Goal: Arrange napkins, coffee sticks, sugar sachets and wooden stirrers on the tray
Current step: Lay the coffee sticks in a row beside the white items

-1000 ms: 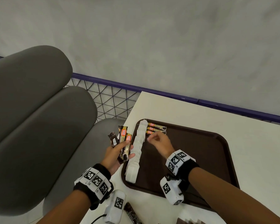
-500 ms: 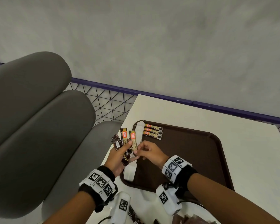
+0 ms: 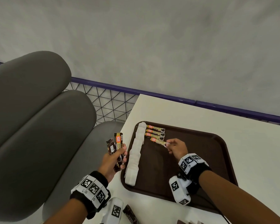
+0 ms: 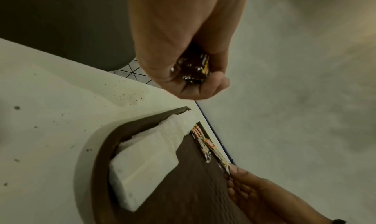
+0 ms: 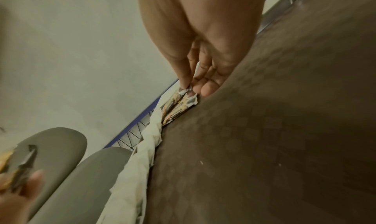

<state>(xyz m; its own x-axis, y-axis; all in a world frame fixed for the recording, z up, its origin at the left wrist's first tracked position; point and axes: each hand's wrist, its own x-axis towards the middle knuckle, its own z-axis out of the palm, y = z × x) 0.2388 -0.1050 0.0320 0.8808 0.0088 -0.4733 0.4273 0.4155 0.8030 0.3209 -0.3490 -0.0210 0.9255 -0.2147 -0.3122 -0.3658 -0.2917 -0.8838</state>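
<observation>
A brown tray lies on the white table. White napkins run in an overlapping row along its left side. Three coffee sticks lie side by side at the tray's far left corner. My right hand pinches the near end of a fourth coffee stick lying just below them; the right wrist view shows the thumb and fingers on its crimped end. My left hand hovers left of the tray and grips a small bundle of coffee sticks, seen in the left wrist view as dark wrappers.
A grey padded chair stands left of the table, with a wire mesh and purple rail behind. A dark sachet lies on the table near my left wrist. More brown items show at the bottom edge.
My right hand took one stick from the left hand's bundle, carried it rightward and laid it below the three on the tray. The left hand stayed beside the tray.
</observation>
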